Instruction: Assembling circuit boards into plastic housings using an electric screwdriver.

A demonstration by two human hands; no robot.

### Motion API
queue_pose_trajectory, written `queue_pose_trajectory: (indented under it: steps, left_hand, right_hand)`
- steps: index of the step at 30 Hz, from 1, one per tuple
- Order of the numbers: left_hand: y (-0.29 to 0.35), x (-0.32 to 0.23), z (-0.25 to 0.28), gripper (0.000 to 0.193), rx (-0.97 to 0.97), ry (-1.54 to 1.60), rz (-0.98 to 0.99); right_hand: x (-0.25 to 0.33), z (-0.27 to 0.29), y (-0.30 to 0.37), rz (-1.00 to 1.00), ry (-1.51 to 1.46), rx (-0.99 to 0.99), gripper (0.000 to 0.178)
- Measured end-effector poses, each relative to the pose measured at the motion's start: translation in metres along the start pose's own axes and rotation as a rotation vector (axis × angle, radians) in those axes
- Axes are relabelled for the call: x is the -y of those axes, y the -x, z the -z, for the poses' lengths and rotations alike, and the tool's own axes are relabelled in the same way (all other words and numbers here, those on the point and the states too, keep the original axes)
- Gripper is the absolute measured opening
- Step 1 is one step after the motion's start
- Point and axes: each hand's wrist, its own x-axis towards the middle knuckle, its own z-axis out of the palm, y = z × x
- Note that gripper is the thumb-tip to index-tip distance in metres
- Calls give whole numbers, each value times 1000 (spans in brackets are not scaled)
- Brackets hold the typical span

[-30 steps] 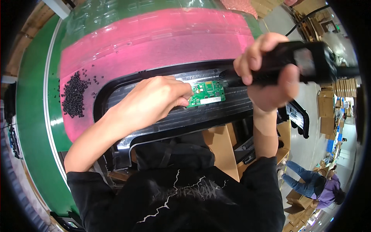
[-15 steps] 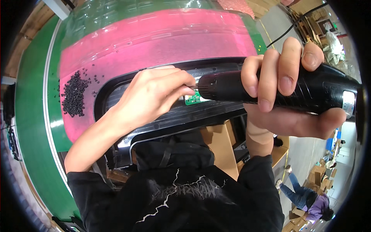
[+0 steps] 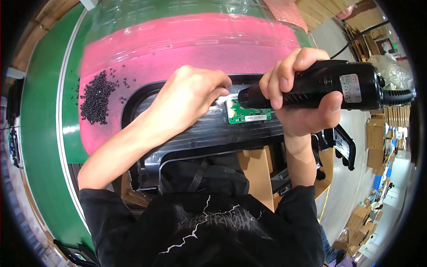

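Lowered driver (image 3: 327,84) partly hides green circuit board (image 3: 240,114).

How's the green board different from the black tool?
The green board is flat and thin; the black tool is long and thick. The board is smaller than the tool. The board lies in the black shell, while the tool is in the right hand. Both carry a pale label.
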Motion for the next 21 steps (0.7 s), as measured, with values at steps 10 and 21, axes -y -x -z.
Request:
queue_pose_trajectory:
  steps: [10, 21]
  left_hand:
    - [3, -2, 1, 15, 109, -103, 85]
    - [9, 10, -3, 16, 154, -112, -3]
  right_hand:
    - [-2, -6, -13, -147, 15, 61, 64]
    - [-6, -13, -12, -159, 10, 57, 64]
